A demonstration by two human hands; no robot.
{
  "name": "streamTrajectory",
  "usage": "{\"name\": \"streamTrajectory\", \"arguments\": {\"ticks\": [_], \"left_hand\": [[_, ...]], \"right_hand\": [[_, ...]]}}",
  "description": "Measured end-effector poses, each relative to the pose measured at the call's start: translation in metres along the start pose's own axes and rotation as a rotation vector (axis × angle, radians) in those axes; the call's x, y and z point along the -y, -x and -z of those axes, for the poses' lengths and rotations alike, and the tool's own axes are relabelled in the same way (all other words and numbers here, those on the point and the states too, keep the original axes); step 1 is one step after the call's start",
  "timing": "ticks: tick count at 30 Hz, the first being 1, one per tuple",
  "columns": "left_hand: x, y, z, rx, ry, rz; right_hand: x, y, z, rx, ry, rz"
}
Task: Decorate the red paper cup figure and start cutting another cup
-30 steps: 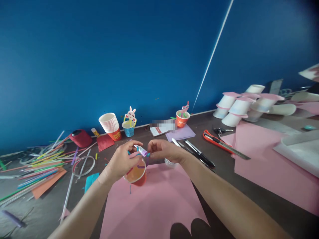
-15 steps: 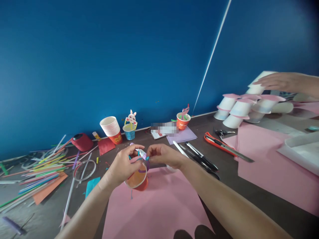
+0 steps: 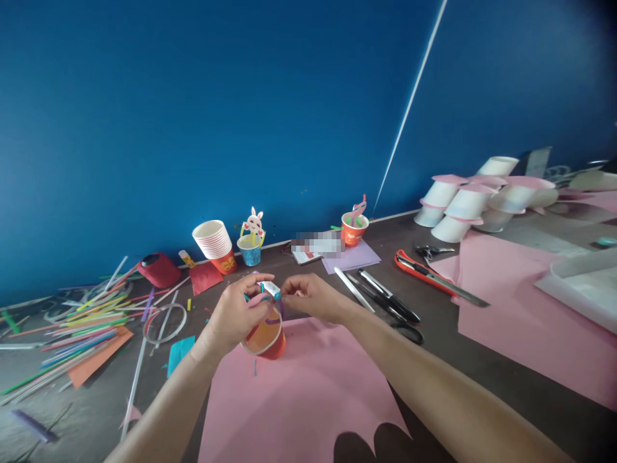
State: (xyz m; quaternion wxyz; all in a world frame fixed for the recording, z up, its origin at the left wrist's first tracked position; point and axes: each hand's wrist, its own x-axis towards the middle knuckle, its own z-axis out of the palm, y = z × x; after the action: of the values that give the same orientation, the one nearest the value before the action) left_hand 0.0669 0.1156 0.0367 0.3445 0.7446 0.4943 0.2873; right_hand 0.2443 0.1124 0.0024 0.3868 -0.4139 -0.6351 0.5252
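Right, we have the left hand [image 3: 236, 315] wrapped round a small red paper cup [image 3: 267, 341], fingers curled over its near rim and thumb up by the top, so the cup hangs tilted just above the pink paper sheet [image 3: 303, 399] on the bench [image 3: 96, 411]. We can see into the cup's orange inside, with a purple strip [image 3: 272, 321] running across the rim.

Our right hand [image 3: 311, 297] comes in from the other side, thumb and forefinger pinched nearly closed at the cup's far rim. Between the two hands sits a small white and teal piece [image 3: 270, 289], right at the fingertips of both; we cannot tell which hand truly has it. Its lower end is hidden behind the thumb.

Off to the left lies a heap of coloured straws [image 3: 72, 328], a wire ring [image 3: 164, 323] and a red roll [image 3: 157, 269]. At the back by the blue wall [image 3: 193, 116] stand a stack of paper cups [image 3: 214, 243], a blue cup with a rabbit figure [image 3: 251, 241] and an orange cup [image 3: 354, 228] on purple paper. To the right of our forearm lie black pens [image 3: 385, 297], an orange utility knife [image 3: 424, 273], and further back a cluster of white upturned cups with pink brims [image 3: 463, 199].
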Motion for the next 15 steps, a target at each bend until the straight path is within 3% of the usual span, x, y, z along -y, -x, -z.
{"name": "streamTrajectory", "arguments": {"ticks": [10, 15], "left_hand": [[-0.008, -0.002, 0.002, -0.036, 0.060, -0.004], [-0.004, -0.003, 0.000, -0.023, 0.130, -0.007]], "right_hand": [[0.011, 0.002, -0.007, -0.130, 0.164, 0.059], [0.005, 0.001, -0.009, -0.150, 0.163, 0.134]]}}
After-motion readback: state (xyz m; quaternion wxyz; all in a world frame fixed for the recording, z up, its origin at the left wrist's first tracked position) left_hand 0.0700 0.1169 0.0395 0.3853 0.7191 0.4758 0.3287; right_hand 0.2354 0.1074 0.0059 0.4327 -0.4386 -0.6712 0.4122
